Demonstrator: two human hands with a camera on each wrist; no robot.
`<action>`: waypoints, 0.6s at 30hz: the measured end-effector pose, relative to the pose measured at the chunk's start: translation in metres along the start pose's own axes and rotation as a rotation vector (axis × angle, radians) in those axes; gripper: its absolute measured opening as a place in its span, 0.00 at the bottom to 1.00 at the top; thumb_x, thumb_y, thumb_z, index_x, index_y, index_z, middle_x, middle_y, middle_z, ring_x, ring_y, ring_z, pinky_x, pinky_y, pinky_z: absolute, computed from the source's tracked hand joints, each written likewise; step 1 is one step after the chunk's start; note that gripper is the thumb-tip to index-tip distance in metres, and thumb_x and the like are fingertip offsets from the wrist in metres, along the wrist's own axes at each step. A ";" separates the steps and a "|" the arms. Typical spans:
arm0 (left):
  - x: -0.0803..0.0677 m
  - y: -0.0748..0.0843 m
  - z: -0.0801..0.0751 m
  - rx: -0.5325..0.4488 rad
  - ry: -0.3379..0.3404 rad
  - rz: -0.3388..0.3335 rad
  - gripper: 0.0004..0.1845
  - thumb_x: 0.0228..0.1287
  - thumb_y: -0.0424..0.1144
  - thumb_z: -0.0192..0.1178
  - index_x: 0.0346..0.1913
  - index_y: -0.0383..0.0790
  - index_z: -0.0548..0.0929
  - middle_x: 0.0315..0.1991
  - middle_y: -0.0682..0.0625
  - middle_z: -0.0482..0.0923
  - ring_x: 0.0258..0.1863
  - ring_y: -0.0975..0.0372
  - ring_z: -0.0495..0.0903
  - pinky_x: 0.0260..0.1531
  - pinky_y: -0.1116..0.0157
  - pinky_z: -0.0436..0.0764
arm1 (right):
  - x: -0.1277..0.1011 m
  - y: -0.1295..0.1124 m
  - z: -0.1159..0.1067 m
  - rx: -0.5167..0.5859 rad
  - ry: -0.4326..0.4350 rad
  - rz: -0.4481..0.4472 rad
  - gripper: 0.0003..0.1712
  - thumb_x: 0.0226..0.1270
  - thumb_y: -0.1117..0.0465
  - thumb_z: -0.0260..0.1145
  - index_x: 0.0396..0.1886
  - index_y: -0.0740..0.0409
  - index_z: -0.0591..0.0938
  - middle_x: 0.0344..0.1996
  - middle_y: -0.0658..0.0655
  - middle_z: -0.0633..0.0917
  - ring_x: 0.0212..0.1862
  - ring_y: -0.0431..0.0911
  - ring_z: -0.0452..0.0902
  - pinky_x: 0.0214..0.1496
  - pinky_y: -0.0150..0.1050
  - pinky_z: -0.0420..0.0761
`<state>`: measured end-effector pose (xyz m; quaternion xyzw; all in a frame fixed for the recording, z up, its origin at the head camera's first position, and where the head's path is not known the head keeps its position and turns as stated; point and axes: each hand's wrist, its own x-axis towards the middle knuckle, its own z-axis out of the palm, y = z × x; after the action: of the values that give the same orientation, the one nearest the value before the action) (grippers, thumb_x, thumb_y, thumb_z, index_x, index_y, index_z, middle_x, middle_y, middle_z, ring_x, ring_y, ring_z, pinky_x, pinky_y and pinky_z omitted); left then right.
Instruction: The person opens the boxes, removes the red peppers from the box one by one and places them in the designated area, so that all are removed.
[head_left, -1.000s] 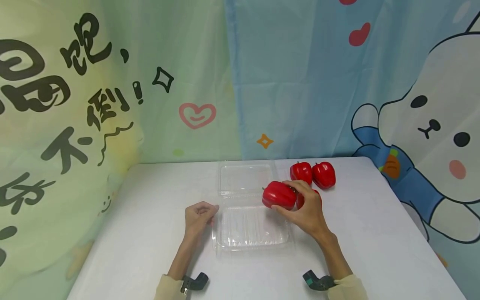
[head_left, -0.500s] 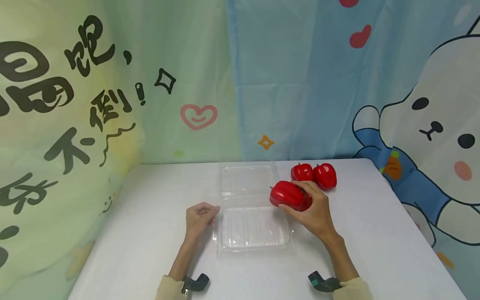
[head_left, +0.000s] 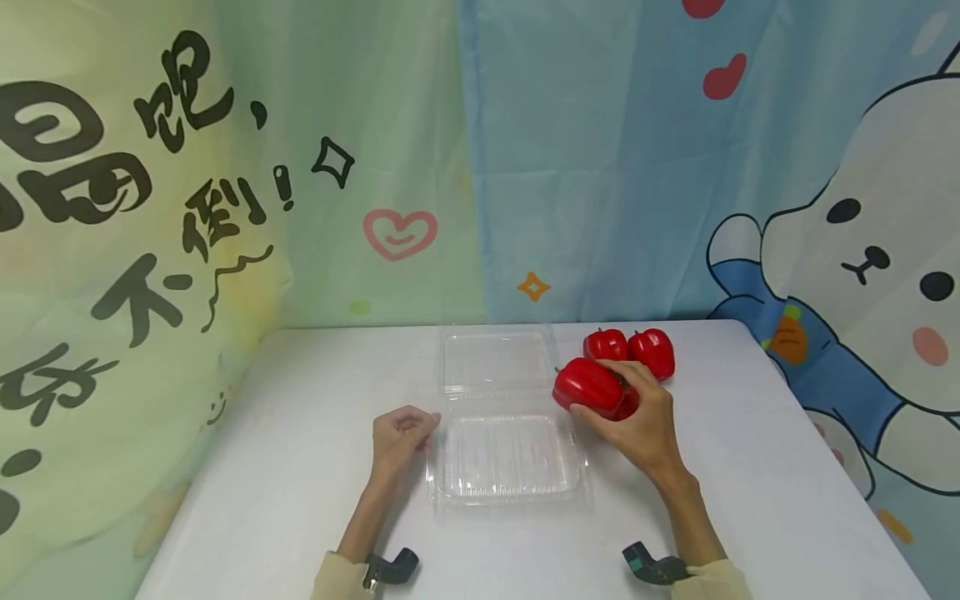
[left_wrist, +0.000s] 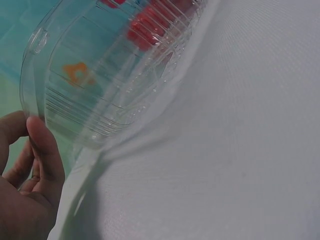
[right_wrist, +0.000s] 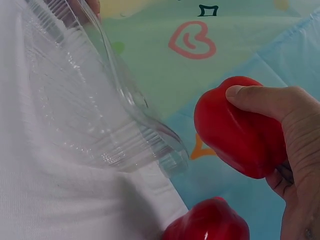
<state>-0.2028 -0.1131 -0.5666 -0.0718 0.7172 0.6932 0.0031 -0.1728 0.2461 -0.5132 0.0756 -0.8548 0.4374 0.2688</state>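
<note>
My right hand (head_left: 641,417) holds a red bell pepper (head_left: 588,386) by its sides, just off the right back edge of the clear plastic clamshell box (head_left: 510,457). In the right wrist view the thumb presses on the side of the held bell pepper (right_wrist: 240,132). A second bell pepper (head_left: 630,403) is partly hidden behind the held one and the fingers. My left hand (head_left: 401,435) pinches the left rim of the box between thumb and finger, plain in the left wrist view at the box wall (left_wrist: 75,95). The box's lid (head_left: 495,360) lies folded back.
Two more red bell peppers, one to the left (head_left: 604,343) and one to the right (head_left: 652,352), sit at the back of the white-covered table (head_left: 300,475). A printed curtain (head_left: 555,150) hangs along the back edge.
My right hand has carried the bell pepper to the right, away from over the box and across the second pepper. My left hand has stayed at the box rim.
</note>
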 end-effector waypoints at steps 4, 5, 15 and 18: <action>0.000 0.001 0.000 -0.006 0.001 -0.009 0.06 0.64 0.31 0.74 0.34 0.30 0.88 0.20 0.45 0.85 0.17 0.65 0.79 0.22 0.72 0.81 | 0.001 0.002 -0.002 -0.019 0.012 0.007 0.49 0.40 0.65 0.92 0.67 0.59 0.83 0.63 0.62 0.86 0.65 0.53 0.81 0.59 0.64 0.87; -0.001 0.002 0.000 0.002 0.000 -0.011 0.07 0.64 0.32 0.74 0.35 0.31 0.88 0.20 0.46 0.85 0.17 0.65 0.79 0.23 0.72 0.81 | 0.001 0.003 -0.003 -0.025 0.015 0.008 0.49 0.40 0.65 0.92 0.67 0.59 0.83 0.63 0.61 0.86 0.65 0.52 0.81 0.60 0.64 0.86; 0.000 0.002 0.000 0.004 0.006 -0.016 0.07 0.64 0.32 0.75 0.35 0.29 0.88 0.21 0.45 0.86 0.18 0.65 0.80 0.23 0.72 0.82 | 0.002 0.007 -0.008 -0.035 0.048 0.045 0.48 0.41 0.66 0.91 0.68 0.60 0.83 0.64 0.63 0.86 0.67 0.52 0.80 0.62 0.17 0.73; 0.000 0.002 0.000 0.014 0.010 -0.017 0.07 0.65 0.32 0.74 0.35 0.31 0.88 0.21 0.44 0.86 0.18 0.65 0.80 0.23 0.72 0.82 | 0.003 0.010 -0.009 -0.028 0.062 0.049 0.47 0.42 0.66 0.91 0.68 0.60 0.83 0.64 0.63 0.86 0.66 0.52 0.80 0.60 0.12 0.69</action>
<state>-0.2026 -0.1134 -0.5650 -0.0813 0.7215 0.6876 0.0061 -0.1756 0.2601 -0.5143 0.0373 -0.8539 0.4337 0.2854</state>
